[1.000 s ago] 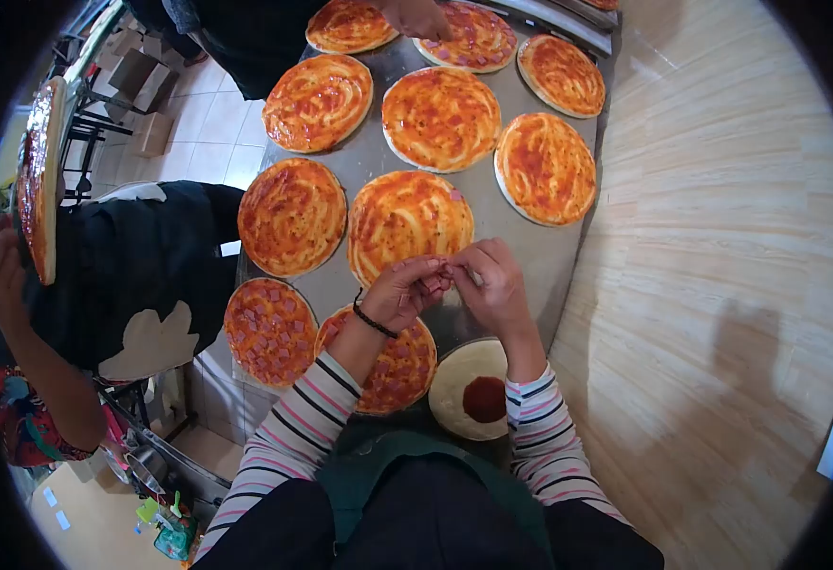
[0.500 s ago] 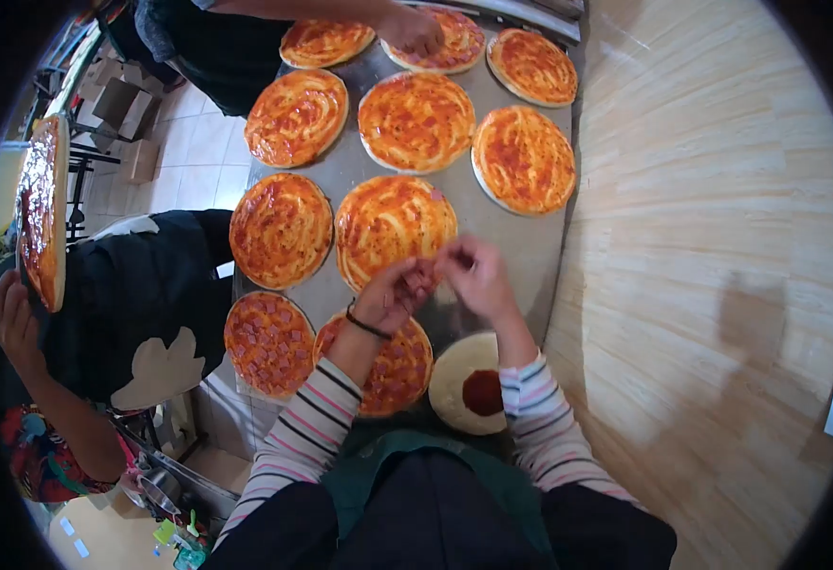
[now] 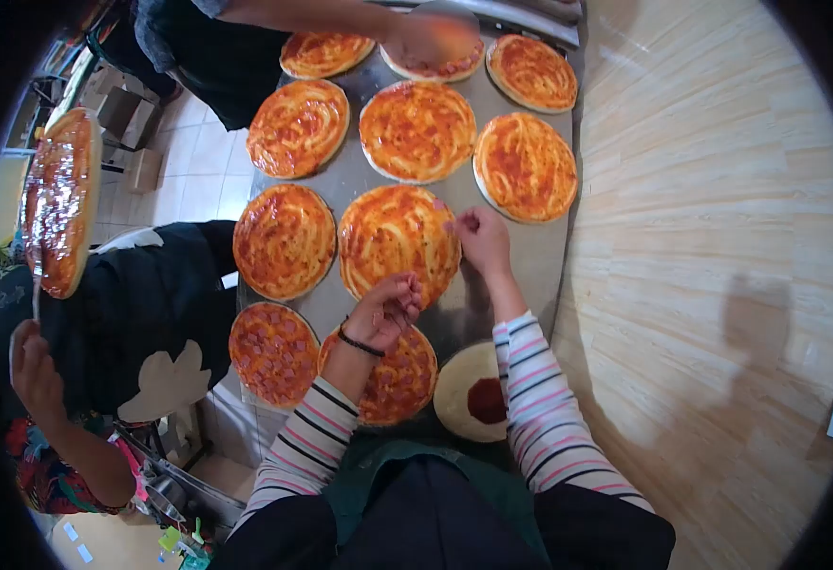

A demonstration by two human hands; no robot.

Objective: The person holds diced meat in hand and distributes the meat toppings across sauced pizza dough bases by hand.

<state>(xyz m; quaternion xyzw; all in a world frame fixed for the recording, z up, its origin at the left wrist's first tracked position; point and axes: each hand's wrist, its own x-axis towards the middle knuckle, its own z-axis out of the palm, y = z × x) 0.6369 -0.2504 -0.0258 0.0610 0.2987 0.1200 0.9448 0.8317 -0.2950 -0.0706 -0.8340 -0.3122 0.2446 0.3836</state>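
My right hand (image 3: pixel 483 239) is at the right edge of a sauced pizza base (image 3: pixel 393 242), its fingertips pinched on a small pink ham piece (image 3: pixel 451 227). Another ham piece (image 3: pixel 438 204) lies on that base near its upper right rim. Palm up and fingers curled, my left hand (image 3: pixel 385 312) hovers over the base's lower edge; it seems to cup small ham pieces, mostly hidden by the fingers. Below my left wrist is a pizza topped with ham cubes (image 3: pixel 402 380), partly covered by my forearm.
A second ham-topped pizza (image 3: pixel 274 353) lies at left, with several sauced bases beyond on the metal table (image 3: pixel 521 271). A bowl with red sauce (image 3: pixel 454 399) stands near my body. One co-worker's hand (image 3: pixel 416 43) works at the far end; another person lifts a glossy pizza (image 3: pixel 63 204) at left.
My hands have separated: the right moved up to the base's right edge, the left slightly down and left. The co-worker's lifted pizza at left has shifted right and tilted.
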